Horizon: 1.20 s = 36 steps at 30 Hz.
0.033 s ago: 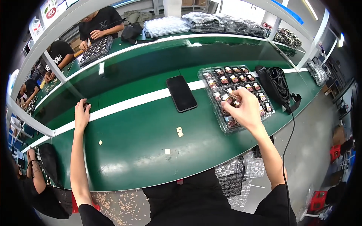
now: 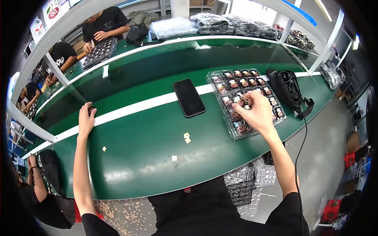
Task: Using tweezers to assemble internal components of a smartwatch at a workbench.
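My right hand (image 2: 258,114) is closed in a pinch around tweezers (image 2: 245,98), over a clear plastic tray (image 2: 234,134). Small dark parts with white and reddish patches sit in rows in the tray's pockets. The tweezer tips point at a part near the tray's middle; whether they touch it I cannot tell. At the left, beside the white stripe of the green table (image 2: 138,137), my left hand (image 2: 85,120) has its fingers curled round a small dark part (image 2: 92,110), mostly hidden by the fingers.
A black phone (image 2: 189,98) lies left of the tray. To its right are a black pouch and coiled cable (image 2: 289,88). Small pale squares (image 2: 187,137) are scattered nearer me. A raised white-edged panel (image 2: 157,46) divides off co-workers (image 2: 104,27) opposite. Stacked trays (image 2: 212,23) stand behind.
The tweezers and my right fingers have shifted slightly within the tray area. My left hand has barely moved.
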Tool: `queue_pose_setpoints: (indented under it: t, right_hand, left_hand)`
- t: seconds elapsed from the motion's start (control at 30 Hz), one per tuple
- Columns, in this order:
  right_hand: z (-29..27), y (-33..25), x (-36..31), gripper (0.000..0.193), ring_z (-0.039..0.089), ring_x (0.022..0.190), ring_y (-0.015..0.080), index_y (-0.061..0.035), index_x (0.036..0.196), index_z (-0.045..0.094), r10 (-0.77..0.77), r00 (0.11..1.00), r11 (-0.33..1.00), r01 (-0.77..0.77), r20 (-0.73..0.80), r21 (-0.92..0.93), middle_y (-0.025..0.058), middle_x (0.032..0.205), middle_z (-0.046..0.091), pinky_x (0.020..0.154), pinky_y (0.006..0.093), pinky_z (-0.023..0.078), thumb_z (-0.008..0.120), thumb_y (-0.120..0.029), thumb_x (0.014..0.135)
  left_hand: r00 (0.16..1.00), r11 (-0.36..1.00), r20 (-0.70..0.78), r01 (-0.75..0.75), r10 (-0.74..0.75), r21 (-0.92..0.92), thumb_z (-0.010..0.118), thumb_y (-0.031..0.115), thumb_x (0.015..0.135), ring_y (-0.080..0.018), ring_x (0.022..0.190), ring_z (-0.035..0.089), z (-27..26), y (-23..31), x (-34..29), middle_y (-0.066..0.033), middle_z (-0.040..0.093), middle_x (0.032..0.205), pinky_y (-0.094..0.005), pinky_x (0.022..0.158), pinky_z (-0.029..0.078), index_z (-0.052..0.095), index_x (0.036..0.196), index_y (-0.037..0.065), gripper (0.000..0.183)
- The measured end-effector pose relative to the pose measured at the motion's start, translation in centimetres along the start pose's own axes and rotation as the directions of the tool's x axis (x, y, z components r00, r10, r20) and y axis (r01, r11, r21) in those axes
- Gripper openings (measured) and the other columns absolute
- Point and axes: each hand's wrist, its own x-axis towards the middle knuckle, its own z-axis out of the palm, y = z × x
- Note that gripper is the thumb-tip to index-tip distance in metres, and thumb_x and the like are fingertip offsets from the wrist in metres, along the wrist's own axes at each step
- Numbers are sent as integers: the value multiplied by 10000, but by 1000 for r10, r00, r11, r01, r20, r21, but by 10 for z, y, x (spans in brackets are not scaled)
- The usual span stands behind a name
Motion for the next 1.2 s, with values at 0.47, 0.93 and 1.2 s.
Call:
queue_pose_setpoints:
  t: [0.47,0.93,1.2]
  right_hand:
    - [-38,18,-51,477,662,724,258,-11,946,739,12,999,990,-7,35,-139,105,852,681,688,398,541,977,-387,774]
    - [10,-80,-27,118,470,677,59,38,1162,750,-177,960,851,38,218,524,1,838,614,594,263,366,715,-13,1062]
    - [104,-162,-20,170,583,650,171,47,1193,773,-467,834,750,197,294,631,111,817,623,594,344,450,699,-63,1088]
  left_hand:
    - [767,795,316,-387,559,-467,906,124,860,-347,1223,658,-15,229,-97,-133,724,1326,-449,1066,545,729,1357,64,530]
    - [798,775,256,-364,546,-516,921,203,860,-345,1244,668,-6,218,-97,-124,706,1332,-464,1079,549,682,1445,88,642]
    - [777,757,272,-364,568,-542,885,334,944,-294,1197,674,2,200,-106,-84,729,1262,-453,1034,514,723,1364,110,503]
